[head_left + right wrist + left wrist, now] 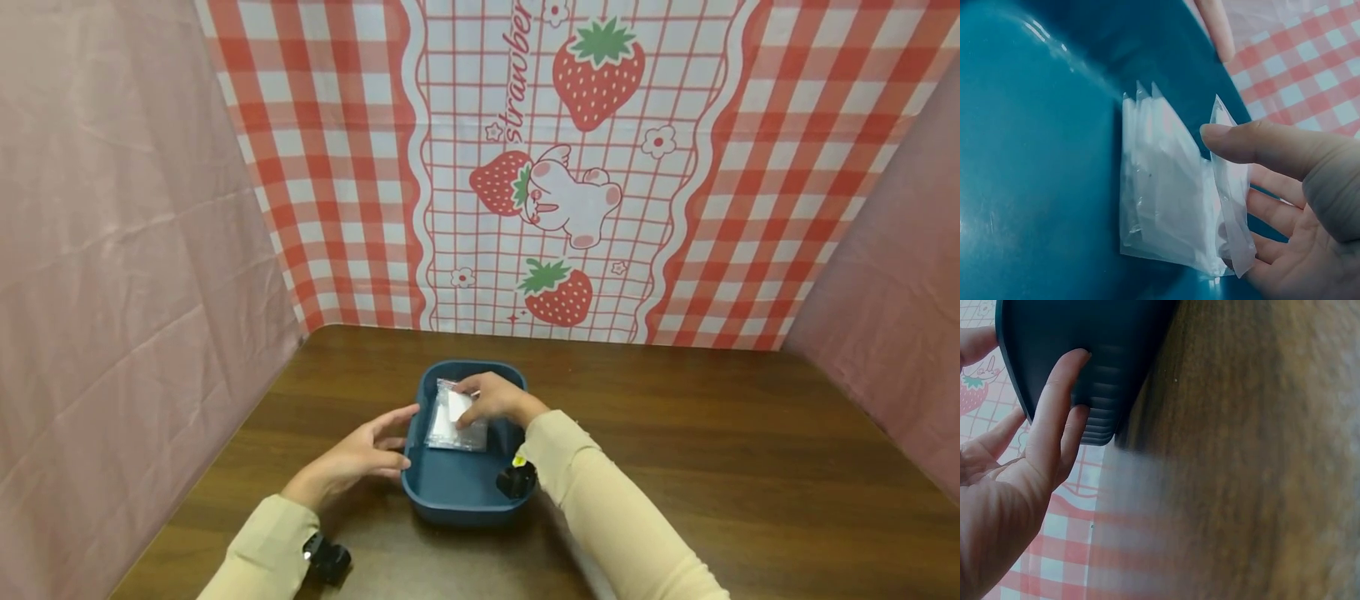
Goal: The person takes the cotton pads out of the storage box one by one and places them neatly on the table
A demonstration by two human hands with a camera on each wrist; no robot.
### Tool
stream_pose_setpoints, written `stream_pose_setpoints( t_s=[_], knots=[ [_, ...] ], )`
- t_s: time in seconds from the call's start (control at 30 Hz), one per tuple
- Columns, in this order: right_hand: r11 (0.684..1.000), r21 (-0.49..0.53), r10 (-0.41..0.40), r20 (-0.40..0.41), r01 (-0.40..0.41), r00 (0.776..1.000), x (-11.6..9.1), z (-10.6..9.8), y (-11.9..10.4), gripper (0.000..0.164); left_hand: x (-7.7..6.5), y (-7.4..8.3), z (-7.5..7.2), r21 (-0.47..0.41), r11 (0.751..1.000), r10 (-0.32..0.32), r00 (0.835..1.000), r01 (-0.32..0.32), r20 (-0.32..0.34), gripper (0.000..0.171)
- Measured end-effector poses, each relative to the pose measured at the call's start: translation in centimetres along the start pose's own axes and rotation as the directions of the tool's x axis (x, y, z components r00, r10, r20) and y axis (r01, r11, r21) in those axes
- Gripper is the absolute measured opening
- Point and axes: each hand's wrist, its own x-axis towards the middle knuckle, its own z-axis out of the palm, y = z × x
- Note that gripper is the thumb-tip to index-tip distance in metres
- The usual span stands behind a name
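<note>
A blue plastic basin [465,507] stands on the wooden table. Several clear plastic packets with white contents [1166,181] lie side by side within it, against its wall. My right hand [495,397] reaches into the basin and pinches one such packet [1232,206] between thumb and fingers, at the end of the row. My left hand [360,454] is at the basin's left side. In the left wrist view, its fairly straight fingers [1054,406] touch the outer wall, with another digit at the rim.
Brown wooden tabletop [675,433] surrounds the basin. A red-and-white checked cloth with strawberries [558,167] hangs behind the table, and pink curtains [135,250] flank both sides. Small black cameras [326,558] are strapped to the wrists.
</note>
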Motion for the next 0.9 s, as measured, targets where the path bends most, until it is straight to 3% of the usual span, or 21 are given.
stream_pose_setpoints(
  t_s=[0.37,0.9],
  knots=[
    [0.998,0.014,-0.056,-0.082,0.057,0.995,-1.3,-1.0,-0.7,0.055,0.0,-0.1,0.2,0.013,1.0,0.01,1.0,-0.01,-0.013,0.079],
    [0.995,-0.016,-0.099,-0.125,0.098,0.987,-2.6,-3.3,-1.2,0.057,-0.1,-0.1,0.3,0.04,0.999,0.017,1.0,-0.017,-0.011,0.079]
  ],
)
